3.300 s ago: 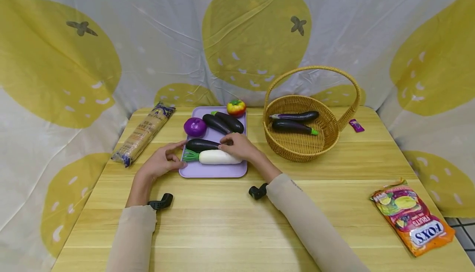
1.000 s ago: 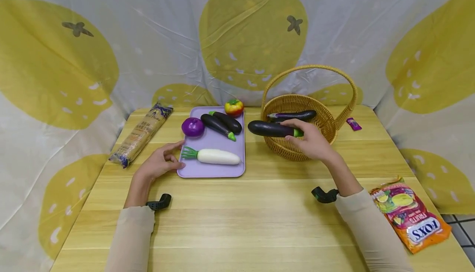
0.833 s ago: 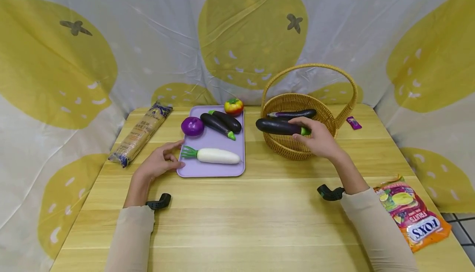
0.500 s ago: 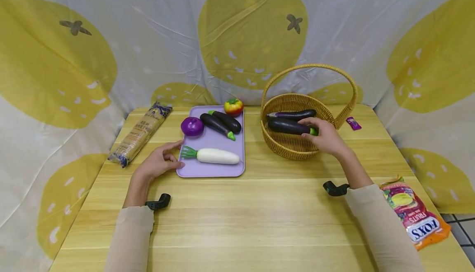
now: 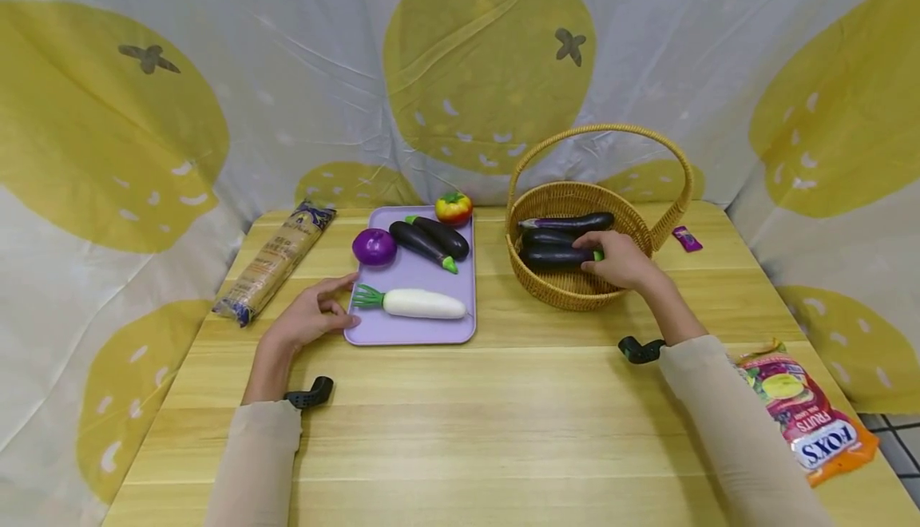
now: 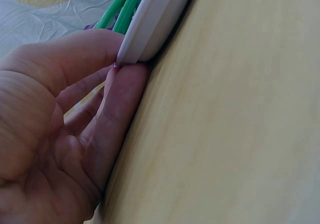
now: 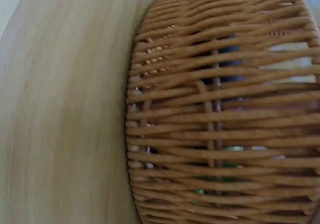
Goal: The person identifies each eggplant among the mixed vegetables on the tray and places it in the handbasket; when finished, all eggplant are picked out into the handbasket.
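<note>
three dark eggplants lie side by side, roughly parallel, inside the round, woven tan wicker basket with a tall hoop handle [image 5: 561,297], and the right hand [image 5: 620,259] reaches over the near rim to the frontmost, a plump, glossy, purple-black eggplant with a bright green cap [image 5: 549,258]. thumb and fingers appear clamped around its capped end, presumably because that narrower part is easy to pinch and leaves the body clear to settle next to its neighbours; the right wrist view is blocked by the wicker, so how firm the grip is i cannot tell. the left hand [image 5: 314,313] has thumb and forefinger spread apart, their tips touching the left edge of the flat lilac rectangular tray [image 5: 410,334], likely to steady it. the held eggplant looks smooth and unmarked, its skin catching a soft sheen, with only a little green showing beside the fingers. it is just in front of another plump black eggplant [image 5: 548,238], while a slimmer purple eggplant [image 5: 575,223] lies farthest back.
</note>
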Tool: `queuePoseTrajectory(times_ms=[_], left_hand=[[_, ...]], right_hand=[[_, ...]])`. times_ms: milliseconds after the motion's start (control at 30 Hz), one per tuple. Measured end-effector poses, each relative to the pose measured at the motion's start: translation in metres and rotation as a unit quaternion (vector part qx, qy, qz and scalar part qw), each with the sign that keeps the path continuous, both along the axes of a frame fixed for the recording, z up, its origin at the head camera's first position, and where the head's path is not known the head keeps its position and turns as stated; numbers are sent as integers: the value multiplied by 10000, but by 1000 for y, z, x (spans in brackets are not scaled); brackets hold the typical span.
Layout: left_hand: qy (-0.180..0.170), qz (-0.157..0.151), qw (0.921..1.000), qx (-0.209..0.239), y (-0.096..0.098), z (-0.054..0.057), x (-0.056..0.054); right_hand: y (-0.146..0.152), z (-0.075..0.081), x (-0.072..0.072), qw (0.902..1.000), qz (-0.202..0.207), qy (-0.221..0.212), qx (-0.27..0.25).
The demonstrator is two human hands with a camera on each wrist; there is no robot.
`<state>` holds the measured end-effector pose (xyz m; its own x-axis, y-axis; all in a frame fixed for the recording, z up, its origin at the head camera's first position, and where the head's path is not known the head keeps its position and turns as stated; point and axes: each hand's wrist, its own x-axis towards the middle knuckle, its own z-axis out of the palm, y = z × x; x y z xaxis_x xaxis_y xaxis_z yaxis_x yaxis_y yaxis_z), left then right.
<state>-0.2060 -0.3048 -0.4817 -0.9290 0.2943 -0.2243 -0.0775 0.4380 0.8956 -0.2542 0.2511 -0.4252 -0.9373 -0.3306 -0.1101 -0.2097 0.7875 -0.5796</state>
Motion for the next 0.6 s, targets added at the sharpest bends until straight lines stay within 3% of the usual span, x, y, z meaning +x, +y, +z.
queuePoseTrajectory(times_ms=[333,600], left_hand=[[50,4,9999,-107,1,-1,-1],[6,-8,9999,-108,0,-1,0]], right_hand=[[-1,-2,2,9998,-127,-50,-166],[-4,2,7,9981,-182,318,-500]])
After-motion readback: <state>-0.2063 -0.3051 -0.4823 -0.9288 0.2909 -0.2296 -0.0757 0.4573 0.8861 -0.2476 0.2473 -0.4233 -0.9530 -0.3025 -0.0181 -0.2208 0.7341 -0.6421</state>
